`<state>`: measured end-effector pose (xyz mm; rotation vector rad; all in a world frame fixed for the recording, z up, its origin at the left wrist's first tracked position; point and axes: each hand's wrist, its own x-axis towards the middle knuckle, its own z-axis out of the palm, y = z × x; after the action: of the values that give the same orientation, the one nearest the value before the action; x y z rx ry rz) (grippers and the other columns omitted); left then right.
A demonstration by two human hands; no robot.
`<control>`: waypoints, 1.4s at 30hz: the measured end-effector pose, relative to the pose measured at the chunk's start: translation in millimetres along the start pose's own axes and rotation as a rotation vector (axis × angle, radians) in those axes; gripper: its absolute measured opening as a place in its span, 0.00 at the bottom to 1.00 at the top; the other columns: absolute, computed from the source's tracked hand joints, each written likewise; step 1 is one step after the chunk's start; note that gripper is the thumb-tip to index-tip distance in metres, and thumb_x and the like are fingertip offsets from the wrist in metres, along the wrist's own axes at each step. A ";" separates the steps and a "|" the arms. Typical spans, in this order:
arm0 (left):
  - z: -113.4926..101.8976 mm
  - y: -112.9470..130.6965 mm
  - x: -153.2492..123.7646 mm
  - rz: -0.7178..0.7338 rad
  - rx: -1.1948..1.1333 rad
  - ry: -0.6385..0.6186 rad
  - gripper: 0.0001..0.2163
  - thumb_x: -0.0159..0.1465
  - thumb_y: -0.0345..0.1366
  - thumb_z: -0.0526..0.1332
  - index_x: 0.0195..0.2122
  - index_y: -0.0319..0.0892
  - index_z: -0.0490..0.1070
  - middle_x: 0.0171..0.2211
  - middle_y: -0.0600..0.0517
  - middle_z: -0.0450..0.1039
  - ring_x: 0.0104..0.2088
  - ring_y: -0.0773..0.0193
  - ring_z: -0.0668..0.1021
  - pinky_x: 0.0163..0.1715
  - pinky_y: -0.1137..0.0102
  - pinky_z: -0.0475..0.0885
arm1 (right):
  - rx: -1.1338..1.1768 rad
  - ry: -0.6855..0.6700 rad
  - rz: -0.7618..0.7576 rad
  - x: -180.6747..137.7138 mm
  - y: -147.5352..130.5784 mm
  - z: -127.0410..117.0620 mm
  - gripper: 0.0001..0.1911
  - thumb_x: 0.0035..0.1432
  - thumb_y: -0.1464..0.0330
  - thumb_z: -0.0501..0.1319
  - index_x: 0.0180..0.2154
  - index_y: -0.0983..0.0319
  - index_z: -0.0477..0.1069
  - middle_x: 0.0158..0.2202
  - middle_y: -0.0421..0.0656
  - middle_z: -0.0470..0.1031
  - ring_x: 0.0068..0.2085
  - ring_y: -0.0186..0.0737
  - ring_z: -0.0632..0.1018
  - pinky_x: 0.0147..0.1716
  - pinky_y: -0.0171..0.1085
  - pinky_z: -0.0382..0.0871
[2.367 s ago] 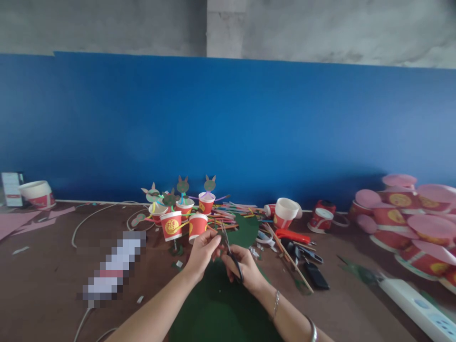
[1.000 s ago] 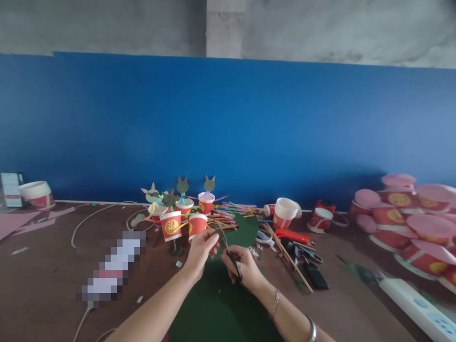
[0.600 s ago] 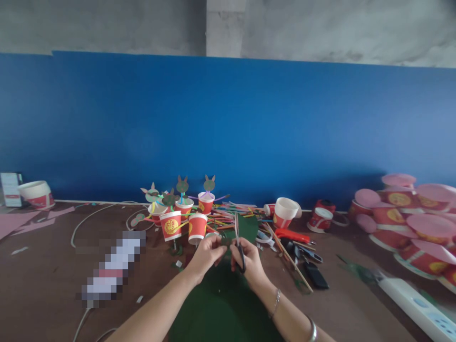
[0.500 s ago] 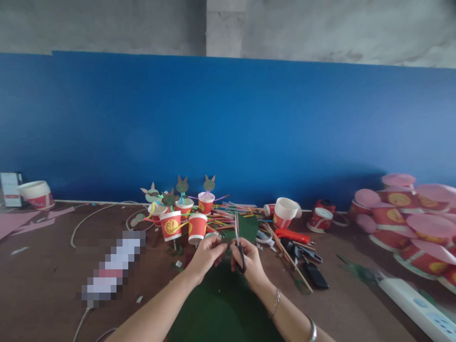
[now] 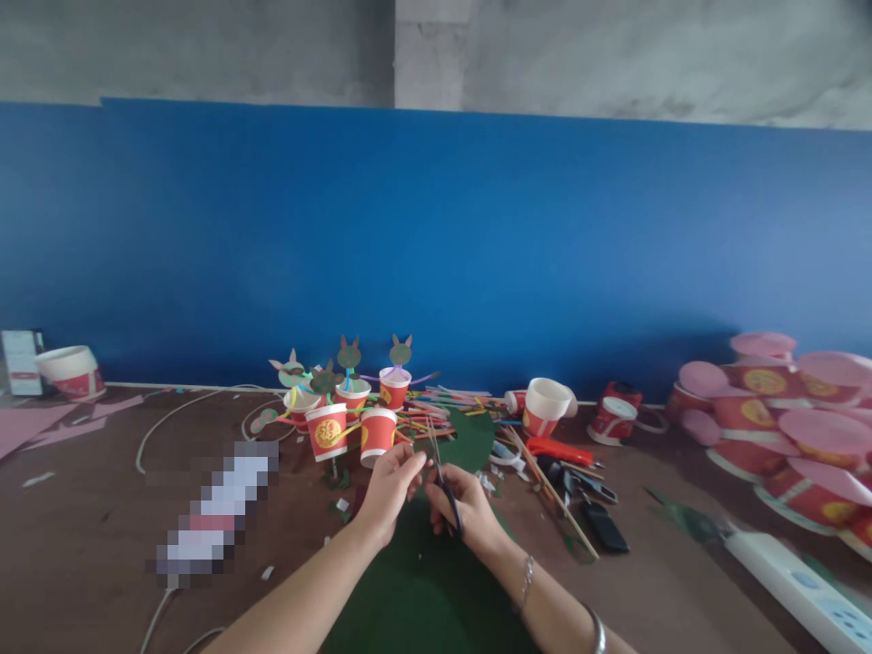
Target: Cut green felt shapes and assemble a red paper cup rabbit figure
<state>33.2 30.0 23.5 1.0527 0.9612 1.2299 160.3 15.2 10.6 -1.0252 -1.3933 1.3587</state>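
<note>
My right hand (image 5: 463, 510) grips black-handled scissors (image 5: 441, 481), blades pointing up and away. My left hand (image 5: 390, 481) pinches a small piece I cannot make out, right against the blades. Both hands hover over a large dark green sheet (image 5: 422, 590) that lies on the brown table and runs under my forearms. A green disc (image 5: 470, 440) lies just beyond the scissors.
Red paper cups with rabbit-shaped toppers (image 5: 351, 400) and coloured sticks (image 5: 436, 413) stand behind my hands. A white cup (image 5: 545, 404), red cutter (image 5: 559, 450), black tools (image 5: 599, 518) and wooden skewer lie right. Pink-lidded red cups (image 5: 783, 418) pile far right, above a white power strip (image 5: 797, 572). A cable (image 5: 177, 413) runs left.
The scissors tilted from upright back to a leftward lean and came slightly lower; my left hand stayed pinched at the blades. Nothing else on the table moved.
</note>
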 end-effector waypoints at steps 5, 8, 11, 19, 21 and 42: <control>1.1 0.4 0.0 0.003 -0.004 0.015 0.14 0.52 0.43 0.62 0.21 0.41 0.58 0.16 0.59 0.62 0.16 0.75 0.60 0.16 0.77 0.51 | -0.003 -0.008 0.004 0.0 -2.0 0.7 0.17 0.44 0.56 0.64 0.27 0.63 0.65 0.13 0.34 0.66 0.14 0.29 0.67 0.12 0.27 0.60; 1.1 0.7 0.5 0.008 0.000 0.017 0.14 0.52 0.43 0.62 0.21 0.41 0.59 0.16 0.59 0.61 0.16 0.74 0.60 0.16 0.77 0.52 | -0.009 -0.006 0.001 0.0 -1.7 0.6 0.17 0.44 0.57 0.64 0.27 0.63 0.65 0.13 0.34 0.65 0.14 0.29 0.67 0.12 0.27 0.59; 1.0 0.6 0.5 0.003 -0.009 0.017 0.14 0.51 0.43 0.62 0.21 0.41 0.59 0.16 0.59 0.61 0.16 0.74 0.60 0.16 0.77 0.52 | -0.009 -0.010 -0.001 -0.1 -1.8 0.6 0.17 0.44 0.57 0.64 0.27 0.63 0.65 0.13 0.33 0.65 0.14 0.29 0.66 0.11 0.27 0.59; 0.2 0.0 0.7 0.004 -0.003 0.015 0.15 0.50 0.44 0.63 0.21 0.41 0.59 0.16 0.59 0.61 0.16 0.74 0.60 0.16 0.77 0.52 | -0.021 -0.006 0.006 -0.2 -3.4 1.8 0.17 0.44 0.56 0.64 0.27 0.63 0.64 0.13 0.33 0.64 0.13 0.29 0.66 0.12 0.27 0.59; 0.2 0.3 0.7 0.008 -0.003 0.014 0.14 0.51 0.44 0.63 0.21 0.41 0.59 0.16 0.59 0.61 0.16 0.74 0.60 0.16 0.77 0.52 | -0.016 -0.004 0.002 0.1 -3.3 1.9 0.17 0.44 0.57 0.64 0.26 0.63 0.64 0.12 0.32 0.64 0.13 0.29 0.65 0.11 0.27 0.59; -2.3 -1.4 0.8 0.012 0.191 -0.169 0.10 0.53 0.38 0.61 0.21 0.41 0.61 0.16 0.60 0.57 0.15 0.74 0.59 0.16 0.75 0.50 | 0.053 0.225 -0.060 4.4 4.0 -8.3 0.17 0.49 0.56 0.61 0.29 0.63 0.64 0.12 0.33 0.64 0.12 0.28 0.65 0.09 0.25 0.51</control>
<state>31.4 31.0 21.6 1.2927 0.9554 1.0553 167.1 21.7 6.7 -1.0574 -1.2051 1.1905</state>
